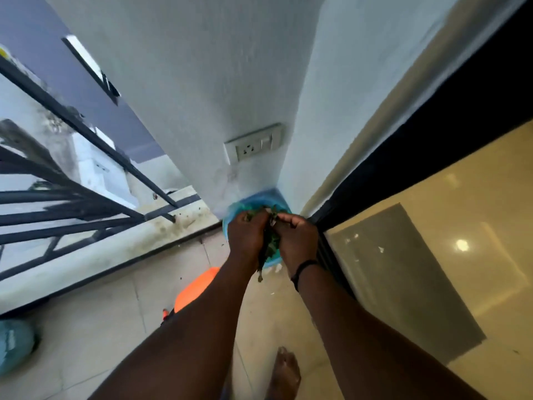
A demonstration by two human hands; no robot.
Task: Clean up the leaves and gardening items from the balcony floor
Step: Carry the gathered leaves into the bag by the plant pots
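Nearest to me a bare foot (pixel 284 370) stands on the pale tiled floor (pixel 95 327). At the left edge, low, there is a light blue round object (pixel 14 345), blurred. A little farther an orange object (pixel 196 287) lies on the tiles, partly hidden behind the left forearm.

Both arms reach forward. The left hand (pixel 248 235) and the right hand (pixel 297 241) are pressed toward each other, fingers curled, and between them they hold a bunch of dark green leaves (pixel 268 243); some leaves hang down under the wrists. A dark band (pixel 302 269) is around the right wrist.

The hands with the leaves are just above a blue bin (pixel 256 202), which stands in the corner of the white wall. Above it on the wall is a socket plate (pixel 253 145). To the left is the dark metal railing (pixel 72 157), to the right the dark frame of a glass door (pixel 432 226).
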